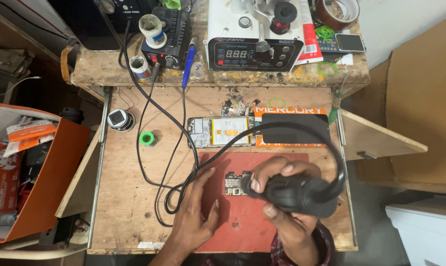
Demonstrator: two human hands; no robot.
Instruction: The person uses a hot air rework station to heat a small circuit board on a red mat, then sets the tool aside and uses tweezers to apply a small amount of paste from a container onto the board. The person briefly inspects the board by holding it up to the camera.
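Low in the frame, the right hand (282,197) grips a black hot-air handpiece (294,193) aimed at the circuit board (233,183); the left hand (198,204) lies spread flat on the red mat (242,221), steadying it.

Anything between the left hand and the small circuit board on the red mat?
Head view: only bare red mat lies between the left hand and the circuit board. The right hand holds a black hot-air handle beside the board.
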